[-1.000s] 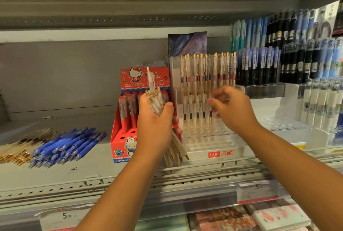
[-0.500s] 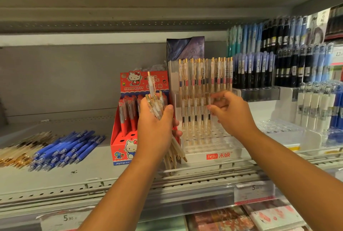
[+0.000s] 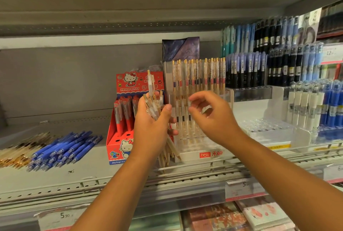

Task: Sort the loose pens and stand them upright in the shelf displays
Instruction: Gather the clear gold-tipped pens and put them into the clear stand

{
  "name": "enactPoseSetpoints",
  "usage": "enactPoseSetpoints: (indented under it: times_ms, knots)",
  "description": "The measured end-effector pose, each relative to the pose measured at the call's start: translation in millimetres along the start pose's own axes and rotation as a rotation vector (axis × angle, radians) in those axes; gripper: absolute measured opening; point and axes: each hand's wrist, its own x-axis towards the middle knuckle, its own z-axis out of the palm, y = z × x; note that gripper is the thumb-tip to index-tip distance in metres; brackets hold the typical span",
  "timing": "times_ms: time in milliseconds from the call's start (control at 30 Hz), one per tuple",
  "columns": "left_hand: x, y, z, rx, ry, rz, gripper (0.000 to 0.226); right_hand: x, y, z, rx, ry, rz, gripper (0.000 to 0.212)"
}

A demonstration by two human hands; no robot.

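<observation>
My left hand point(image 3: 152, 130) grips a bundle of clear gold-tipped pens point(image 3: 152, 109), long axes near upright. My right hand point(image 3: 209, 117) hovers just beside it, fingers loosely curled and apparently empty, nearer the clear display point(image 3: 191, 154) right behind. Loose blue pens point(image 3: 65, 149) lie flat on the shelf point(image 3: 89, 171), well left.

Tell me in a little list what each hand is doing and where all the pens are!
Left hand: grips a bunch of clear gold-trimmed pens
Right hand: empty, fingers loosely curled, just right of the bunch
Clear display stand: upright clear pens in its back rows
Hello Kitty box: red pens standing inside, left of the stand
Loose blue pens: lying flat on the shelf
Loose gold pens: lying flat, left of the blue ones
</observation>
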Motion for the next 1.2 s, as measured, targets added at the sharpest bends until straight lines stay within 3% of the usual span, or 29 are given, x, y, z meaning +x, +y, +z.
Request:
enactPoseSetpoints:
  times_ms: [100, 267, 600, 800, 1000, 1200]
  knots:
    - [-0.8, 0.2, 1.2, -0.004, -0.046, 0.039, 0.025, -4.6, -11.8, 9.1, 0.114, -0.168, 0.037, 0.027]
    - [1.1, -0.5, 4.8, 0.005, -0.078, 0.084, 0.028, 0.6, -22.1, 12.3, 0.253, -0.228, 0.123, 0.039]
    - [4.0, -7.5, 22.7, 0.100, 0.092, 0.094, 0.024, 6.2, -9.6, -2.6, 0.493, -0.145, 0.249, 0.031]
    - [1.8, -7.4, 24.7, -0.053, 0.174, 0.000, 0.017, 18.5, 9.7, -26.0, 0.817, -0.048, 0.374, 0.030]
    - [-0.7, -9.1, 34.5, -0.073, 0.294, -0.053, 0.009, 28.0, 31.4, -38.7, 0.669, 0.161, 0.331, 0.027]
    - [-2.2, -12.8, 45.5, -0.036, 0.282, -0.075, 0.010, 30.6, 49.0, -47.6, 0.502, 0.315, 0.236, 0.024]
